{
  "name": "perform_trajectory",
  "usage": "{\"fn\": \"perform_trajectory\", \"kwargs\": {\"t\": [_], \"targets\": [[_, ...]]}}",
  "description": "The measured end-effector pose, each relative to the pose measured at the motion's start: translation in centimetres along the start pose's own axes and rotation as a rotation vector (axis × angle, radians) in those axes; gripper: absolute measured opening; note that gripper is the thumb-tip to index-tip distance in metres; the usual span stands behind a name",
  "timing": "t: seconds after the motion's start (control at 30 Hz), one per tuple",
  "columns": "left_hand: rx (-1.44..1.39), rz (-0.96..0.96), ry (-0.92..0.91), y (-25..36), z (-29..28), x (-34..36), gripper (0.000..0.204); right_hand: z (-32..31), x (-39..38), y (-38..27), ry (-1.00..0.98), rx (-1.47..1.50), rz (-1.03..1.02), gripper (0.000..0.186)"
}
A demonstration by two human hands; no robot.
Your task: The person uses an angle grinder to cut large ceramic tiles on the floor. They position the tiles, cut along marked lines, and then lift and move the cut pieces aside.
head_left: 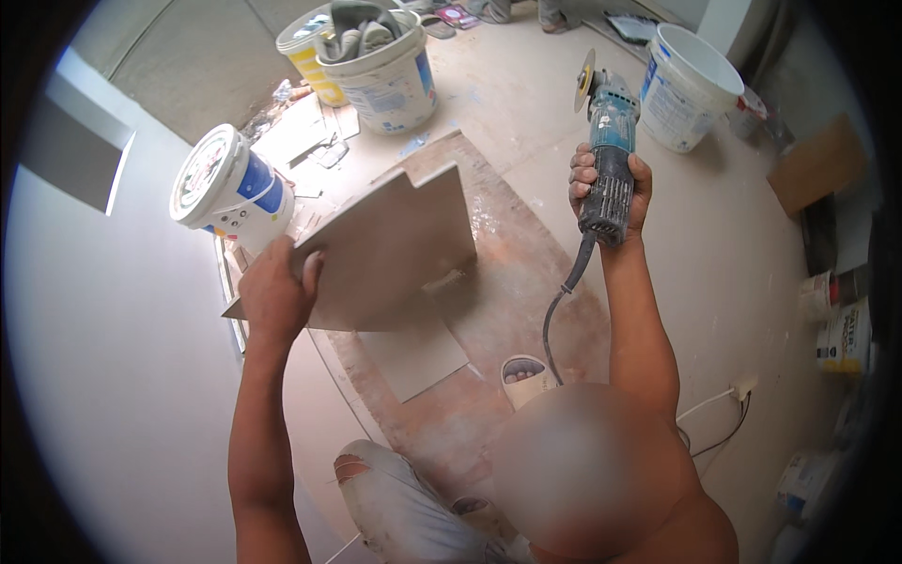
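My left hand (277, 289) grips the upper left edge of a grey-brown tile (395, 249), its thumb on the near face. The tile is tilted up and has a step-shaped notch cut in its top edge. My right hand (611, 188) is wrapped round the body of a teal and black angle grinder (614, 141), held up to the right, apart from the tile. Its thin disc (585, 83) points away from me, and a black cord (567, 287) runs down from it. A flat tile piece (413, 352) lies below the held tile on a dusty reddish board (554, 320).
A lidded white bucket (230, 188) stands left of the held tile. Farther back is a bucket (385, 89) filled with grey items, beside a yellow-marked bucket (324, 75). Another white bucket (686, 94) stands at the far right. A plug with cables (742, 387) lies right of my arm.
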State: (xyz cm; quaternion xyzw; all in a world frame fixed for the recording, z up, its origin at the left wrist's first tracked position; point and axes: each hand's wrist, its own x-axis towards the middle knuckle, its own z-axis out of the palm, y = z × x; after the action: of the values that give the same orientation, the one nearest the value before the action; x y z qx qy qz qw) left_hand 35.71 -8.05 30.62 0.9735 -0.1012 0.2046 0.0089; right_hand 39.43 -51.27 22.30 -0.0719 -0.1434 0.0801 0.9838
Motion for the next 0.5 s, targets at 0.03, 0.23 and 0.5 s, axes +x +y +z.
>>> {"fn": "perform_trajectory", "kwargs": {"t": [0.03, 0.23, 0.5], "targets": [[-0.003, 0.004, -0.021, -0.1, 0.0, 0.2, 0.031, -1.5, -0.9, -0.3, 0.032, 0.030, 0.002, 0.065], [0.086, -0.084, -0.072, 0.0, -0.3, 0.5, 0.030, -8.4, -3.1, -1.0, 0.186, -0.010, 0.080, 0.061], [0.065, -0.077, -0.056, 0.2, -0.3, -0.1, 0.030, -11.1, -2.0, -0.8, 0.325, -0.253, 0.157, 0.053]]}}
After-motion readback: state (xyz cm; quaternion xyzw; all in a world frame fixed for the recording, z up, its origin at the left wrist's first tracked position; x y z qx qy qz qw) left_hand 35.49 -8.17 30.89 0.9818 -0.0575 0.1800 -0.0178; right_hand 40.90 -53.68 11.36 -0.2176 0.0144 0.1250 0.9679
